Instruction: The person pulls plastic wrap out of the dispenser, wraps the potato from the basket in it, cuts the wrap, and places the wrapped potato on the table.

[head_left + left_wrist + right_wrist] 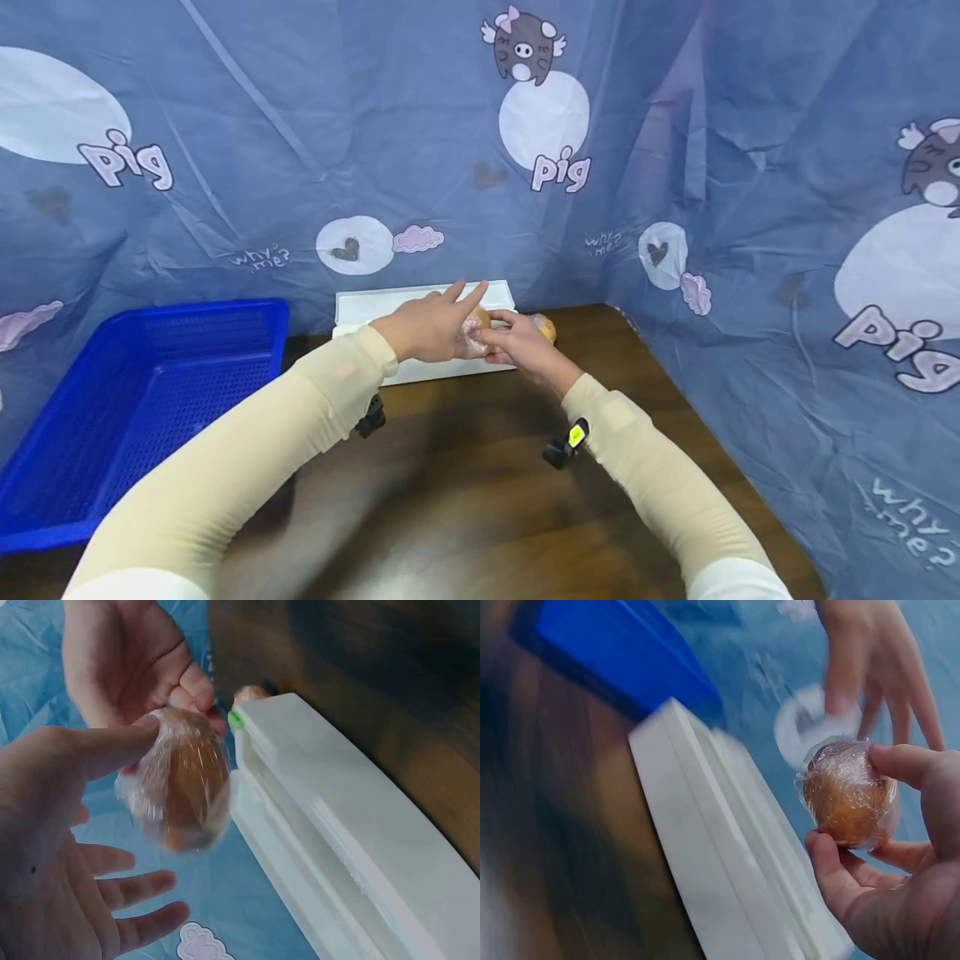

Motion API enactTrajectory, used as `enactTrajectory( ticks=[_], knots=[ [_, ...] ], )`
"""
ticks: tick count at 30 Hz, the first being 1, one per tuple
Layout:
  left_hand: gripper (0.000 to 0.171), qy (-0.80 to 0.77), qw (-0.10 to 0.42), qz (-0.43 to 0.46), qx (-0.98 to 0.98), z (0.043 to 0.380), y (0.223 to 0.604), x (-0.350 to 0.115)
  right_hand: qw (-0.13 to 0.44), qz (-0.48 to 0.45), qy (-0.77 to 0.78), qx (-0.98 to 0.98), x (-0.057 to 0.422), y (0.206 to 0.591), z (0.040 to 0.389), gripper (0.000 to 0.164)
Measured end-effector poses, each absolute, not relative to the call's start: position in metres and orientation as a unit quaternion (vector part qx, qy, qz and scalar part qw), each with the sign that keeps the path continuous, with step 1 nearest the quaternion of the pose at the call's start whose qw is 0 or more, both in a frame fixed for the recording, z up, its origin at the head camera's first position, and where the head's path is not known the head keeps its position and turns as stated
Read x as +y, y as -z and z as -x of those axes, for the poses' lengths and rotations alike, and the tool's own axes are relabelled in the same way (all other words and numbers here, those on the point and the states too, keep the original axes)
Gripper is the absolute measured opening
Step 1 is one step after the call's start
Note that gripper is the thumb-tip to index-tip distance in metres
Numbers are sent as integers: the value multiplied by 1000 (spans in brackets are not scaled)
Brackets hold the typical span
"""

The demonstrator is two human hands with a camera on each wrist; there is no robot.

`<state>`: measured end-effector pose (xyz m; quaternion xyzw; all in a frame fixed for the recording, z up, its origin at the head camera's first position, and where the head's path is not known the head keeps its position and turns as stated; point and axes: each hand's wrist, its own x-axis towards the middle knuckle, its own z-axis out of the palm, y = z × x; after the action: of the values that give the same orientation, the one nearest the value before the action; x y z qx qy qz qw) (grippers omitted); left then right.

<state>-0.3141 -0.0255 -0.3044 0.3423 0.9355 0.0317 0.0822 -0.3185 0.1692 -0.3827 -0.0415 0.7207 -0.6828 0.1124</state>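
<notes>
A round, orange-brown item wrapped in clear cling film (847, 796) is held up above a long white cling film dispenser (352, 780). My right hand (528, 343) grips it between thumb and curled fingers. Close on its other side is my left hand (429, 327), fingers spread and straight. In the left wrist view, the left thumb overlaps the wrapped item's upper edge. The dispenser's lid stands raised, and a small green part (235, 719) shows at one end. A second orange-yellow round item (545, 327) lies beyond the right hand, beside the dispenser.
A blue plastic basket (202, 310) stands on the left of the brown wooden table (450, 483). Blue printed cloth (420, 125) hangs behind and along the right side, right at the table's edge.
</notes>
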Motion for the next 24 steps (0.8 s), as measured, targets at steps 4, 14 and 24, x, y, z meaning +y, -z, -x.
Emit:
enactTrajectory(
  ticks=[4,14,24],
  knots=[
    [100,-35,94,-316,944,316,310,-41,77,4,697,713,206,393,339,58],
    [93,-41,100,-261,959,314,333,-104,52,-84,630,770,306,428,382,65],
    [83,-46,62,-202,976,288,369,-181,85,-105,556,820,348,466,383,54]
  ],
)
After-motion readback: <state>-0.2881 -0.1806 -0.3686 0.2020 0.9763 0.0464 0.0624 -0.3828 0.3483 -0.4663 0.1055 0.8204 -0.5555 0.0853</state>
